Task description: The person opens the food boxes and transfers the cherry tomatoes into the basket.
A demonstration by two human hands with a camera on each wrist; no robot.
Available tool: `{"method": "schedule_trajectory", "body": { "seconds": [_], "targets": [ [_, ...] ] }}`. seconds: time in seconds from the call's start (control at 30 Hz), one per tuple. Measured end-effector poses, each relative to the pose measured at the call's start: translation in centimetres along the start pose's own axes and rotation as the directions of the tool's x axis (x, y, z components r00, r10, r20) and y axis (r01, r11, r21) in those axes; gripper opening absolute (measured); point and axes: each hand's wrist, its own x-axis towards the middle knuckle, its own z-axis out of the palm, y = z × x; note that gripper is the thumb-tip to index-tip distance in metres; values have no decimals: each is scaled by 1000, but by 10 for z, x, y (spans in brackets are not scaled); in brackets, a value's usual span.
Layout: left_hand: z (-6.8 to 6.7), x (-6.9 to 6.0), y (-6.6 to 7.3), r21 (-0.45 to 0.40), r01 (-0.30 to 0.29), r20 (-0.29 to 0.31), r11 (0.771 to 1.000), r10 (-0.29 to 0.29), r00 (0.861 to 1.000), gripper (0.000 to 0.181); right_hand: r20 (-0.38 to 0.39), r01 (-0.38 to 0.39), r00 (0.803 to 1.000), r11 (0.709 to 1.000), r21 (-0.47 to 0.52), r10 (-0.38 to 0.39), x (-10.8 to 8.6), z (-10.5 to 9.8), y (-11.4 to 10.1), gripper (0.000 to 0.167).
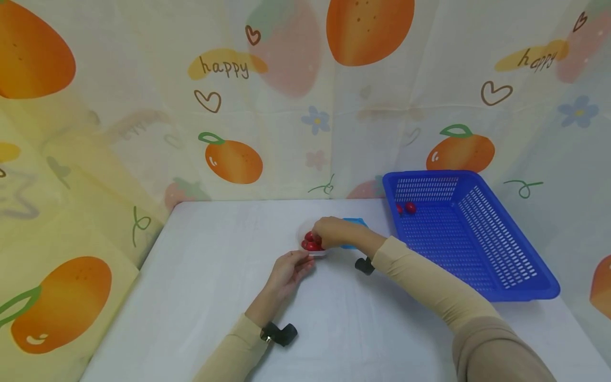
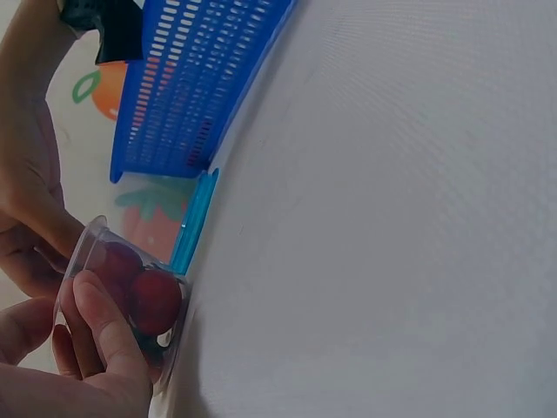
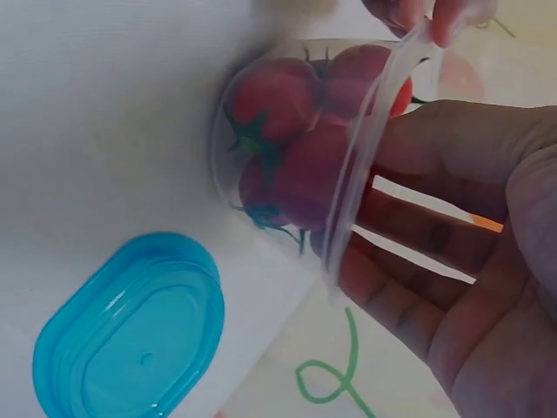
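A clear plastic tub (image 3: 228, 148) holds several red cherry tomatoes (image 3: 277, 97) with green stems. My left hand (image 1: 288, 271) pinches the near side of the tub, thumb by the rim and fingers along the wall, in the left wrist view. From the other side my right hand (image 1: 340, 232) reaches over the rim, its fingers (image 3: 435, 228) dipping into the opening against the tomatoes. Whether it grips one is hidden by the rim and fingers. A blue lid (image 3: 144, 335) lies on the table beside the tub.
At the right stands a blue perforated basket (image 1: 517, 233) with red tomatoes (image 1: 410, 207) in its far left corner. A white cloth covers the table (image 1: 205, 254). Behind it hangs a fruit-printed curtain (image 1: 286, 143).
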Motion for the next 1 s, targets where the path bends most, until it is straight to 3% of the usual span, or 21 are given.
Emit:
{"method": "schedule_trajectory", "body": {
  "seconds": [0.27, 0.6, 1.0],
  "targets": [
    [1, 1, 1, -6, -4, -7, 1000, 4, 1000, 14, -45, 26, 999, 999, 23, -25, 0, 2, 1, 22],
    [0, 1, 0, -23, 3, -15, 1000, -4, 1000, 15, -101, 70, 993, 997, 24, -67, 1, 6, -2, 14],
    [2, 0, 0, -42, 4, -8, 999, -5, 1000, 10, -103, 119, 987, 993, -18, -121, 0, 10, 4, 15]
  ]
}}
